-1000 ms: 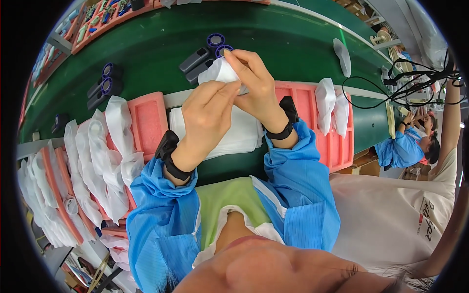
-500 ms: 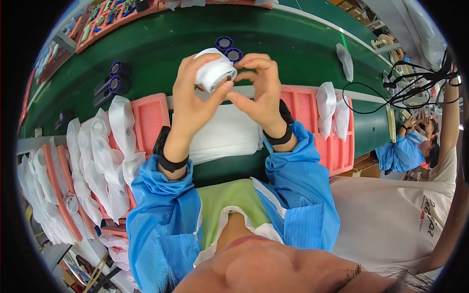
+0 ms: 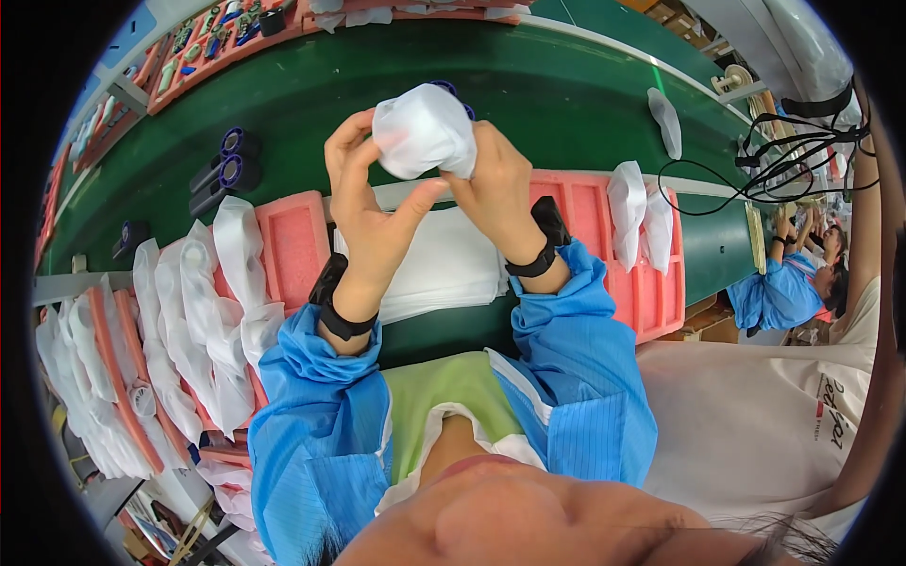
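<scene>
A rounded part wrapped in a thin white translucent bag (image 3: 425, 130) is held up over the green bench. My right hand (image 3: 498, 184) pinches its lower right side, with fingers closed on the wrap. My left hand (image 3: 373, 193) cups it from the left; its fingertips go behind the bag and its thumb reaches below. The wrap hides the part inside. Just behind it, a dark cylinder with a purple rim (image 3: 445, 88) is partly covered. A stack of flat white bags (image 3: 429, 259) lies below my hands.
Pink foam trays (image 3: 294, 247) flank the stack; white-wrapped pieces (image 3: 236, 236) lie at left and others (image 3: 628, 212) at right. Dark purple-rimmed cylinders (image 3: 238, 172) stand at left. Black cables (image 3: 802, 156) hang at right, near a person in a white shirt (image 3: 746, 415).
The wrapped part has turned, so its round end no longer shows and smooth bag faces me. My right hand has closed on its side; the left thumb has dropped below.
</scene>
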Motion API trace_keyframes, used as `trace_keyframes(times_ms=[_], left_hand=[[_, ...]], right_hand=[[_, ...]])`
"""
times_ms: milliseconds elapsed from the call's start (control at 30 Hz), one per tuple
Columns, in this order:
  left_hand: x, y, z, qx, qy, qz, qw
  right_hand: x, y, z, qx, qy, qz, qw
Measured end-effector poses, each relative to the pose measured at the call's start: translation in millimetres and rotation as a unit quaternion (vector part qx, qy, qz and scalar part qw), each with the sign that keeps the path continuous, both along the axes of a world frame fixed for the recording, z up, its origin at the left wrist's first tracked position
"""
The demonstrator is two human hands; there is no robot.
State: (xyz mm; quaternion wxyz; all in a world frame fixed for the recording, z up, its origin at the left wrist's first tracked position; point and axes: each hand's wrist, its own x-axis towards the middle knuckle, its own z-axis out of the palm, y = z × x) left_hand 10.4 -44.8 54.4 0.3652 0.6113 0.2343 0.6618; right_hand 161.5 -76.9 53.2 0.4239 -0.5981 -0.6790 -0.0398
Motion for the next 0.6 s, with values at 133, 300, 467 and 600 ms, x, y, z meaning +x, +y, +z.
trace_keyframes(times_ms=[133,300,467,600], left_hand=[[-5.2,3.9,-0.3,0.111,0.082,0.055,0.989],[-15.2,12.5,-0.4,0.038,0.072,0.093,0.992],[-13.9,33.6,-13.3,-0.255,-0.18,-0.104,0.944],[23.4,26.2,-9.4,-0.142,0.013,-0.009,0.99]], right_hand=[[-5.9,0.7,-0.1,-0.026,0.04,0.03,0.998],[3.3,-8.4,12.4,-0.146,0.178,0.125,0.965],[37.8,-12.9,22.2,-0.327,0.127,0.215,0.912],[80.3,-22.7,34.1,-0.284,0.079,0.084,0.952]])
